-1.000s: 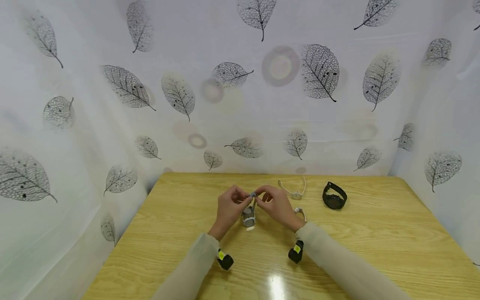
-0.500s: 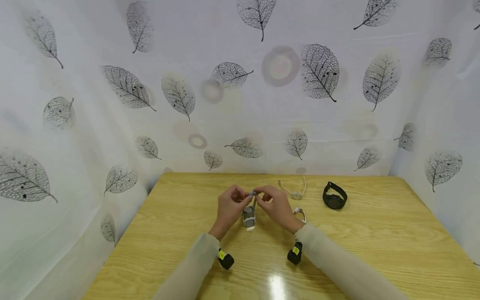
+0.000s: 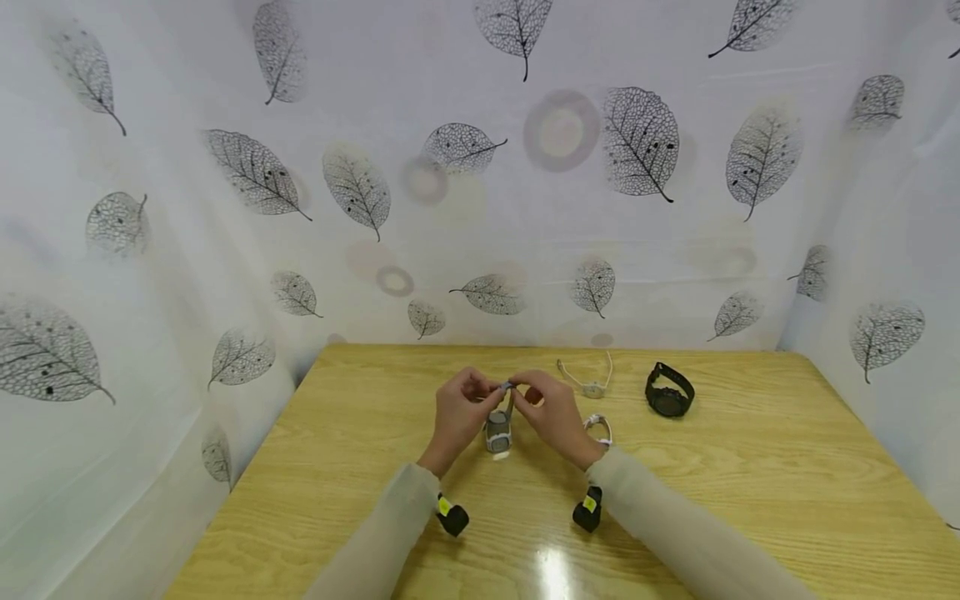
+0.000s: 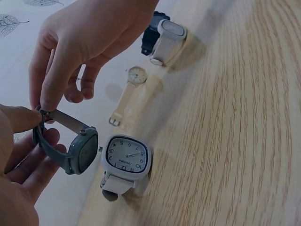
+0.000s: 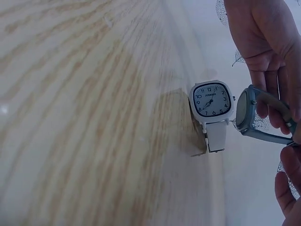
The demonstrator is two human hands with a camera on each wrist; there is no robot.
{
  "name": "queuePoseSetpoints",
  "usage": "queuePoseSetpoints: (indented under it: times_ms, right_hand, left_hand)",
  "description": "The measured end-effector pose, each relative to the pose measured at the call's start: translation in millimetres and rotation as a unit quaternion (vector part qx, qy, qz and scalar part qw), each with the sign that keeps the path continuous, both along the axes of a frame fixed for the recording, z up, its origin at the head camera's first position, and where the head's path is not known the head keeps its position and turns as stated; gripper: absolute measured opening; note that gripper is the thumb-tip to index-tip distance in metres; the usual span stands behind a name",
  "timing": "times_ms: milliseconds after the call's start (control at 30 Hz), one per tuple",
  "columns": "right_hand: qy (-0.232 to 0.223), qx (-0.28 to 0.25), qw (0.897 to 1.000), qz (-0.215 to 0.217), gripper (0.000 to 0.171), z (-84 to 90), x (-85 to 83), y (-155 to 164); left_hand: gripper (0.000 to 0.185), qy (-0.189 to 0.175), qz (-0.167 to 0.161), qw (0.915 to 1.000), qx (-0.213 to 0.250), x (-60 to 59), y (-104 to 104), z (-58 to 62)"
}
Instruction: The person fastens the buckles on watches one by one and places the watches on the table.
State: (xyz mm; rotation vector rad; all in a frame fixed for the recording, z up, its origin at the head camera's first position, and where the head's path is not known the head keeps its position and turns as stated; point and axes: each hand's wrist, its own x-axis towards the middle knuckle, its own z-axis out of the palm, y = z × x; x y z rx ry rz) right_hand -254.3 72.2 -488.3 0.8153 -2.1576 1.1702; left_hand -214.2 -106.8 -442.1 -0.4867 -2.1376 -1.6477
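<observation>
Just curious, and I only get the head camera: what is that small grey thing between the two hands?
Observer: A grey-blue wristwatch. The left hand and the right hand both pinch it where its strap ends meet.
Visitor: Is anything underneath it?
Observer: Yes, a white square watch with black numerals stands on the table, close beside the grey one but not touching it.

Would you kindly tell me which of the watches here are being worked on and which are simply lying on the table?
In hand:
grey watch, its strap ends pinched by left hand and right hand

Lying about:
white square watch
cream slim watch
white band watch
black watch
</observation>
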Motion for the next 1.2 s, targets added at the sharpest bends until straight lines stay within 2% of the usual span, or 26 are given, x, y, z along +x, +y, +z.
queuePoseSetpoints:
  times_ms: [267,600,733,833,933,1100,1200]
  right_hand:
    - [0.036,0.021,0.999,0.013,0.020,1.7,-0.9,-1]
    - [0.042,-0.001,0.999,-0.006,0.022,-0.2,1.7,-2]
    - [0.048,-0.007,0.999,-0.005,0.022,-1.4,1.5,-2]
    - [0.058,-0.005,0.998,-0.002,0.023,-3.5,1.3,-1]
    - [0.066,0.000,0.998,-0.002,0.023,-5.0,1.4,-1]
    - [0.058,0.002,0.998,-0.008,0.023,-4.6,1.9,0]
    - [0.051,-0.001,0.999,-0.006,0.022,-2.2,2.0,0]
  left_hand:
    - [0.019,-0.003,-0.008,1.0000,0.005,2.4,1,2.8]
    - [0.019,-0.004,-0.023,0.9988,0.044,0.5,1,4.2]
    - [0.020,-0.017,-0.027,0.9985,0.044,-7.5,0,-6.9]
    - [0.020,-0.023,-0.018,0.9989,0.036,-15.7,0,-19.6]
    - [0.020,-0.029,-0.014,0.9988,0.036,-19.7,0,-27.1]
    - [0.021,-0.035,-0.023,0.9976,0.055,-22.4,-1,-31.8]
    - [0.021,-0.044,-0.024,0.9966,0.064,-22.7,-1,-30.1]
